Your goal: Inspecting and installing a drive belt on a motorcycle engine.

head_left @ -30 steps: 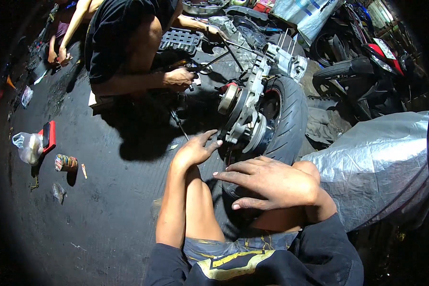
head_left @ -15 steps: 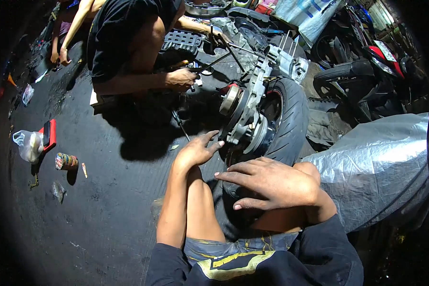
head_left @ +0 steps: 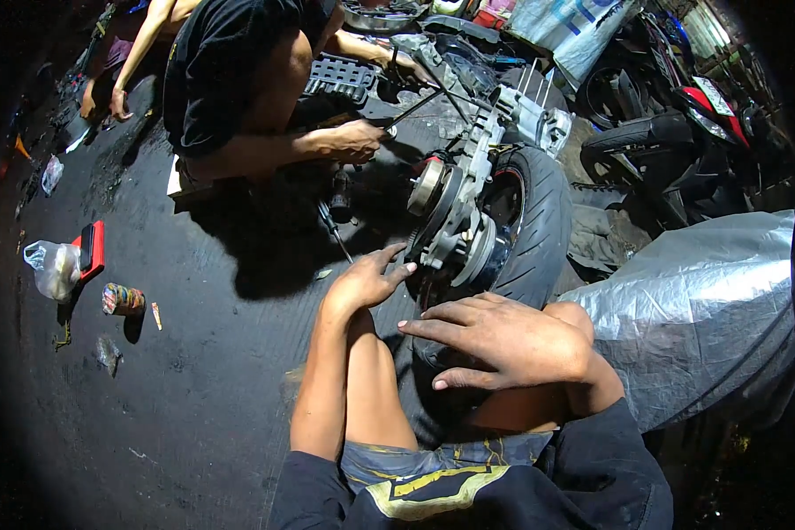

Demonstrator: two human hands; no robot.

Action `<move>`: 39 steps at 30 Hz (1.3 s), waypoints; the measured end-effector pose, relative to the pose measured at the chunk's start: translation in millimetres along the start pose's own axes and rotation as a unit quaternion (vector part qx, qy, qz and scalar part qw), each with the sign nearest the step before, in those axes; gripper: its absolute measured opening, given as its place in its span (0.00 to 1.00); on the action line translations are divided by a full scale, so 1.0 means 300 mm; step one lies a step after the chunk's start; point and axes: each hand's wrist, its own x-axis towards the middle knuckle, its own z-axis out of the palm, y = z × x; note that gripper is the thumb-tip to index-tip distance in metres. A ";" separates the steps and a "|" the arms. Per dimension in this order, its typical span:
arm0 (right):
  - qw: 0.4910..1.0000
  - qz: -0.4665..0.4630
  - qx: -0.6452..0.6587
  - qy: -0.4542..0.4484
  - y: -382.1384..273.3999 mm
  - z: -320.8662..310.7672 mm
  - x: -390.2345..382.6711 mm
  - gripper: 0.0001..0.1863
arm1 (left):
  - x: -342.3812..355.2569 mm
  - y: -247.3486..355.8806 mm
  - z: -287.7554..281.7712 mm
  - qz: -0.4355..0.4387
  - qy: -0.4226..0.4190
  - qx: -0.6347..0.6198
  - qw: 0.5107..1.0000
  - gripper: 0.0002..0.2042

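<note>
My left hand hangs open over my left knee, its fingers stretched toward the near end of a scooter engine and transmission case. My right hand rests open across my right knee, fingers spread, in front of the wheel's black tyre. Neither hand holds anything. A round pulley or clutch drum sits on the case's left side. Just beyond my left hand, a screwdriver lies on the floor. Across from me, a squatting co-worker's hand grips a dark long-handled tool beside the case.
On the left floor are a red box with a phone, a clear plastic bag and a patterned can. A black tool case lies behind the co-worker. At right are a silver cover and a red-and-black motorcycle.
The co-worker's near hand has moved right, toward the engine case, and the long tool has shifted with it. A dark cylindrical thing now shows beside the screwdriver. My hands stay put.
</note>
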 end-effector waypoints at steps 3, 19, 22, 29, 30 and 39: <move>0.999 0.015 0.003 -0.040 0.000 -0.011 0.003 0.39 | -0.001 0.003 0.002 0.008 0.005 -0.014 1.000 0.32; 0.999 0.012 0.012 -0.032 0.000 -0.013 0.002 0.39 | 0.015 -0.032 0.021 0.053 0.015 -0.036 0.998 0.31; 0.999 0.013 0.030 -0.028 0.000 -0.016 0.002 0.38 | 0.014 -0.032 0.024 0.058 0.033 -0.014 0.998 0.31; 0.999 0.017 0.022 -0.031 0.001 -0.012 0.002 0.38 | 0.006 -0.019 0.019 0.030 0.025 -0.011 0.999 0.31; 0.999 0.016 0.024 -0.030 0.001 -0.012 0.002 0.38 | 0.007 -0.019 0.019 0.028 0.019 -0.018 0.999 0.31; 0.999 0.018 0.017 -0.037 0.002 -0.013 0.004 0.39 | 0.006 -0.016 0.015 0.031 0.020 -0.010 0.999 0.31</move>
